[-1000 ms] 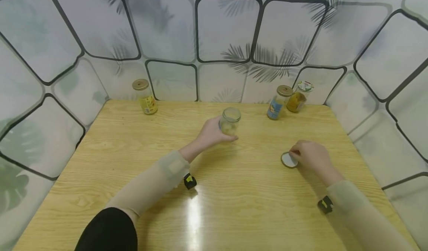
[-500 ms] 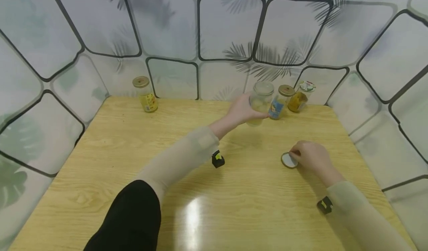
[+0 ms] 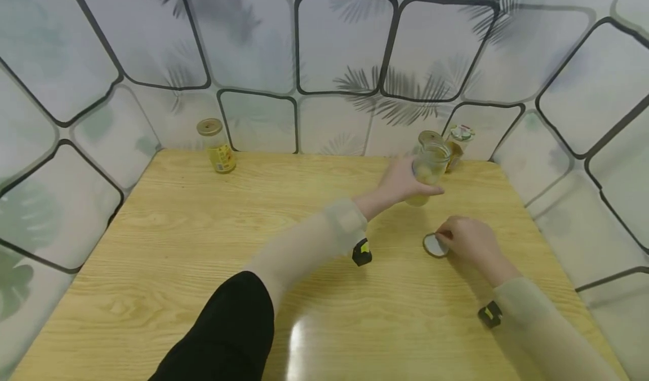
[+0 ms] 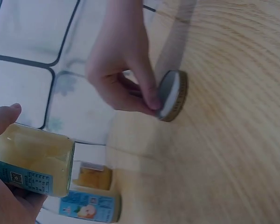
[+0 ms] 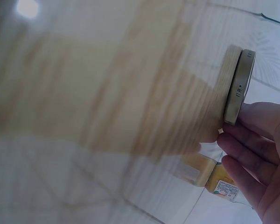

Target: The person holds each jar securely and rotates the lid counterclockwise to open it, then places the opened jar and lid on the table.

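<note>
My left hand (image 3: 403, 181) grips a lidless glass jar (image 3: 431, 169) with pale contents, fingers and thumb wrapped round its side. The left wrist view shows the jar's blue label (image 4: 30, 178) with a printed code. My right hand (image 3: 471, 240) pinches the edge of a round jar lid (image 3: 434, 246) between thumb and fingers, low at the tabletop. Its white inside faces up toward the head camera; the gold rim (image 5: 240, 88) shows in the right wrist view. Jar and lid are apart, with the jar farther back.
Behind the held jar stands a gold-lidded jar (image 4: 91, 205) with a blue label, partly hidden in the head view. Beside it is a jar with a patterned lid (image 3: 461, 133) and amber contents. A yellow-labelled jar (image 3: 221, 156) stands back left, near the patterned wall (image 3: 339, 43).
My left hand has carried the open jar to the right, so it now overlaps the blue-labelled jar in the head view. The right hand and the lid have stayed in place.
</note>
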### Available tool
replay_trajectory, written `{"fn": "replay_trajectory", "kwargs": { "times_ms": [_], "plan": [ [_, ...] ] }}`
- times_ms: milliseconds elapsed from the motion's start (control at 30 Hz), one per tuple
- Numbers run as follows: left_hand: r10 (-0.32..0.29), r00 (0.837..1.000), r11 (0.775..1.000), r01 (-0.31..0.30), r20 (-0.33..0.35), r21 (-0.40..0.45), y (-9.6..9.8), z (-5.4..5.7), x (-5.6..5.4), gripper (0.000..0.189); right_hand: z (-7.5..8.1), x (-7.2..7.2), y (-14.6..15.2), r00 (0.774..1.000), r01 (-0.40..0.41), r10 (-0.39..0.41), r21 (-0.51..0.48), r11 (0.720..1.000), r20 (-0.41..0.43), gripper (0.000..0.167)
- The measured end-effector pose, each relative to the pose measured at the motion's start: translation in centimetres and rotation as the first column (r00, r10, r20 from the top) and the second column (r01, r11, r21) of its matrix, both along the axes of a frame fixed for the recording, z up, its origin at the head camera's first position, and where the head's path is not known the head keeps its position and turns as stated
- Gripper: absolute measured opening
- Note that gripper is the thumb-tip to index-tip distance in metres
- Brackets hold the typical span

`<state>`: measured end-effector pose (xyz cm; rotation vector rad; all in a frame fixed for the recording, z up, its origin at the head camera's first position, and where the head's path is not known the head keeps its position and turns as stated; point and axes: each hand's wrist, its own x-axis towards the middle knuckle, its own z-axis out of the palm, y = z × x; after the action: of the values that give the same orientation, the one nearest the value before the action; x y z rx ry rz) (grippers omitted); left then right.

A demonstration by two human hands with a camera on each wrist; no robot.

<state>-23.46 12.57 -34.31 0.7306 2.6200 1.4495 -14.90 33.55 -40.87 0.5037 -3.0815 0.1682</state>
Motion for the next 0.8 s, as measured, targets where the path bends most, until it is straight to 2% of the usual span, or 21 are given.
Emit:
{"fn": "replay_trajectory", "kwargs": {
  "times_ms": [100,300,567,667,800],
  "plan": [
    [0.002,1.0,1.0,-0.001,0.012,-0.031,0.5,-1.3,0.2,0.063,-0.1,0.0,-0.1,1.0,0.002,-0.002,-0.005,1.0,0.0,0.011],
    [0.007,0.999,0.999,-0.006,0.05,-0.035,0.9,-3.5,0.7,0.062,-0.4,-0.1,-0.2,1.0,0.0,0.0,-0.003,1.0,-0.021,0.009],
    [-0.046,0.997,0.999,0.047,0.067,-0.003,1.0,-6.3,1.1,0.06,-0.3,0.0,-0.2,1.0,-0.011,0.011,-0.025,1.0,-0.018,0.009],
    [-0.054,0.997,0.999,0.054,0.057,-0.005,1.1,-7.0,1.1,0.056,-0.2,0.1,-0.2,1.0,-0.01,0.01,-0.035,0.999,-0.013,0.009],
    [-0.034,0.998,0.999,0.035,0.055,-0.025,1.2,-7.4,1.2,0.061,-0.1,0.1,-0.2,1.0,-0.006,0.005,-0.038,0.999,-0.011,0.01]
  ]
}}
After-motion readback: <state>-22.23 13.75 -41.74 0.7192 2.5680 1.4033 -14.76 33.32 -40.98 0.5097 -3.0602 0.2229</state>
